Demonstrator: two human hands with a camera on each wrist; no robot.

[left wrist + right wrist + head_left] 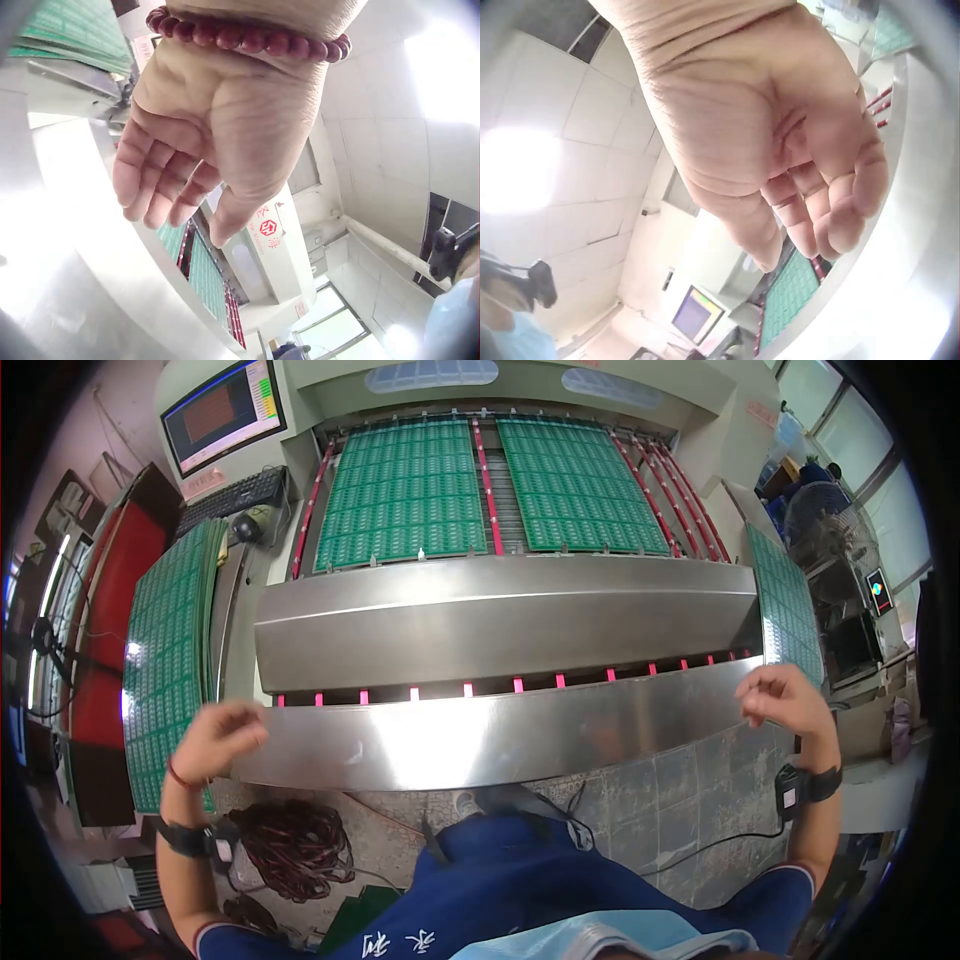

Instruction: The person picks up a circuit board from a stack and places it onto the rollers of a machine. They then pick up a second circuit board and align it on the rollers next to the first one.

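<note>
Your left hand (215,742) and right hand (790,700) are empty, fingers loosely bent, with the board stack (165,660) beside your left, likely for reach, and two boards (405,490) beyond both, seemingly supported by rails (488,490).

- Looks like a factory or a workshop.
- Has a big metal machine (505,630) with red rods (489,490) and flat green boards (405,490) on it.
- Has a stack of more boards (165,650) on the left.
- Has a lit screen (222,415), a keyboard (235,495) and a mouse (247,527) for work.
- Has a round fan (825,515) on the right.
- Has a grey floor (660,810) with a dark red coil (295,845) on it.
</note>
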